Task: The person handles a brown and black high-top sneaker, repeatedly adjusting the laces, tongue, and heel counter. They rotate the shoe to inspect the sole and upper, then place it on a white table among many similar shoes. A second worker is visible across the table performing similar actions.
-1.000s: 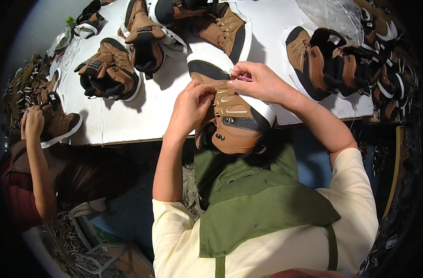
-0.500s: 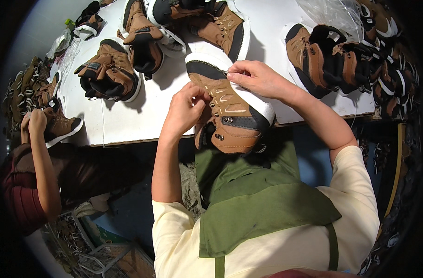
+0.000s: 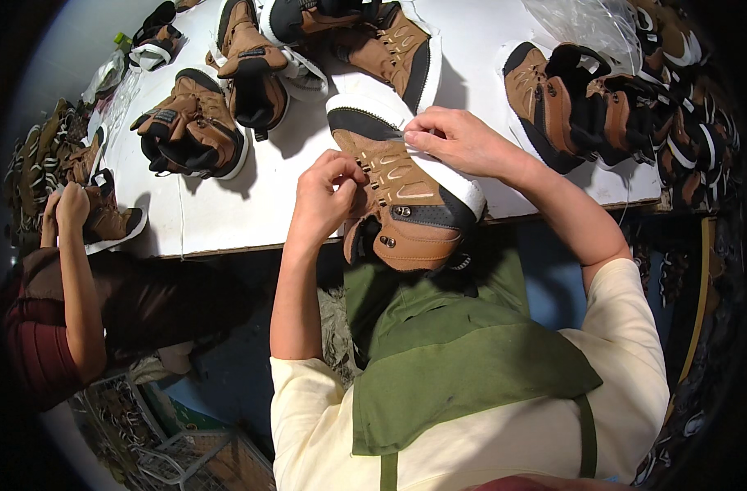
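A brown boot (image 3: 410, 184) with a black toe cap and a thick white sole lies on its side at the table's near edge, toe pointing away from me. My right hand (image 3: 455, 143) pinches at the seam between upper and white sole beside the toe cap. A small thin tip shows at those fingertips, too small to name. My left hand (image 3: 326, 192) is closed in a pinch against the lacing side of the boot. What sits between its fingers is hidden.
Several similar boots stand on the white table (image 3: 165, 225), among them a brown boot (image 3: 198, 123) at left and boots (image 3: 553, 106) at right. A clear plastic bag (image 3: 590, 29) lies at the back. At far left, another person's hands (image 3: 69, 209) hold a boot.
My right hand has shifted very slightly to the right along the sole seam. My left hand stays almost in place. The co-worker's hands and boot have moved a little.
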